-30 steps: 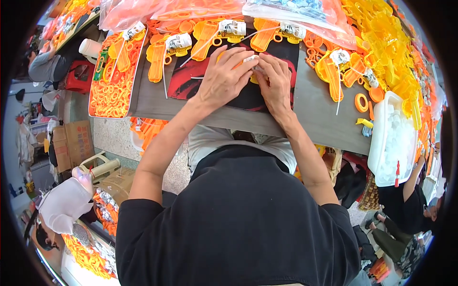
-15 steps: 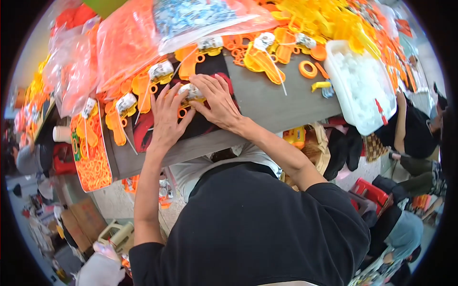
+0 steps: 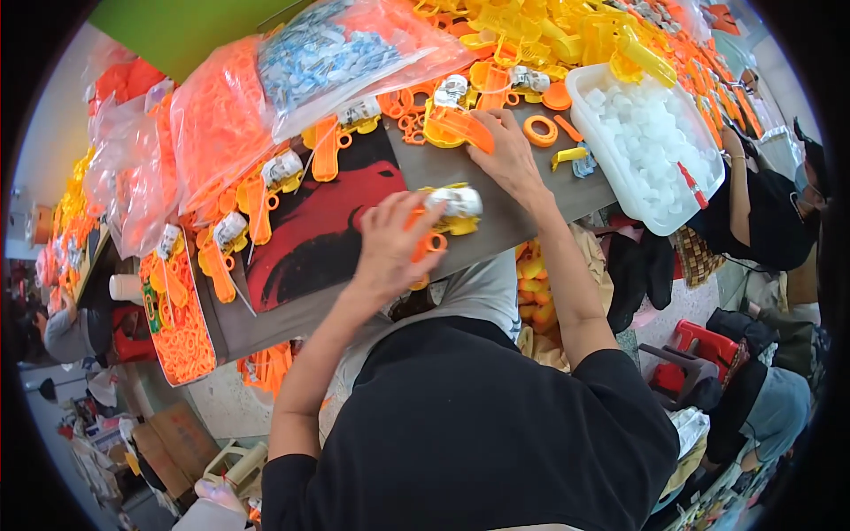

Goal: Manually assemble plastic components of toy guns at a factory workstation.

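My left hand (image 3: 390,237) grips an orange-and-yellow plastic toy piece (image 3: 457,202) with a white printed cylinder, over the right edge of a red-and-black mat (image 3: 332,208). The fingers partly cover its orange part. Farther back and to the right, my right hand (image 3: 511,157) has its thumb and fingers closed about the orange arm of a similar toy piece (image 3: 460,129), lying on the grey table (image 3: 425,164). Along the mat's far and left sides lie more such pieces, among them one toy piece (image 3: 326,146) with a thin white stick.
A white tub (image 3: 655,212) of translucent white pieces stands at the right, a red tool on its rim. An orange ring (image 3: 540,131) lies nearer. Clear bags (image 3: 217,115) and yellow parts (image 3: 549,31) fill the back. At left is a tray (image 3: 212,341) of small orange parts.
My hands were together on one toy piece over the mat. The left has carried it right and nearer; the right has moved right to another piece. The view has shifted slightly.
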Action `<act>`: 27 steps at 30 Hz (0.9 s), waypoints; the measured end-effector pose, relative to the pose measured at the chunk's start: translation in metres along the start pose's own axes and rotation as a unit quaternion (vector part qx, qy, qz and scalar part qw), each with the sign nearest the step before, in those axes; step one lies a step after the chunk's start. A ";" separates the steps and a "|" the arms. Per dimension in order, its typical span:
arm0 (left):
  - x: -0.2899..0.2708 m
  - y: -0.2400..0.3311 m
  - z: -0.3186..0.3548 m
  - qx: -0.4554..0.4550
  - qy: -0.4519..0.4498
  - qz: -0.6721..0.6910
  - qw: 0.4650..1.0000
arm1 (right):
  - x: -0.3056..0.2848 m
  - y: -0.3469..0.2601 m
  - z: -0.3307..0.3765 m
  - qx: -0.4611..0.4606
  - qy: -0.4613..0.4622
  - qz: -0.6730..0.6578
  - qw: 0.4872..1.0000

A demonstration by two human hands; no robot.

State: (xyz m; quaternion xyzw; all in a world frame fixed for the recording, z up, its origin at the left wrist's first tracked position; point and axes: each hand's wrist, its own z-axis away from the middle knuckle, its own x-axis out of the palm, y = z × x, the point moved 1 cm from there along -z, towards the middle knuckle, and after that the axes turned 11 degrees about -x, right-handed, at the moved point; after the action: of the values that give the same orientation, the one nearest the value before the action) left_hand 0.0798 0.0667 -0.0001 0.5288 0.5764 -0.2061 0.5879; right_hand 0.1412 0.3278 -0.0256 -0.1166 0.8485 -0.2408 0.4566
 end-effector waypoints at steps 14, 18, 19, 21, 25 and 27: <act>0.091 0.073 -0.123 -0.032 0.173 0.118 0.977 | 0.000 -0.038 -0.055 -0.051 -0.108 0.021 0.993; 0.049 0.040 -0.073 0.112 0.039 0.087 0.989 | -0.047 0.000 -0.090 -0.002 -0.041 0.071 0.997; 0.035 0.038 -0.071 0.127 0.052 0.013 0.990 | -0.074 0.020 -0.098 0.060 -0.042 0.073 0.995; 0.015 0.002 -0.071 0.116 0.070 -0.038 0.990 | -0.090 0.068 -0.131 0.101 -0.029 0.161 0.981; 0.009 -0.061 -0.074 0.028 0.059 -0.083 0.994 | -0.107 0.144 -0.190 0.094 0.064 0.315 0.942; 0.013 -0.069 -0.076 -0.018 0.054 -0.033 0.998 | -0.114 0.164 -0.206 0.071 0.121 0.401 0.905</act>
State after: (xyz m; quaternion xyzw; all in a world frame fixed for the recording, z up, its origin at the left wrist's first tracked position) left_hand -0.0102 0.1122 -0.0216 0.5094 0.6279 -0.1861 0.5583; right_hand 0.0373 0.5783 0.0679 0.2965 0.8530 -0.1087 0.4154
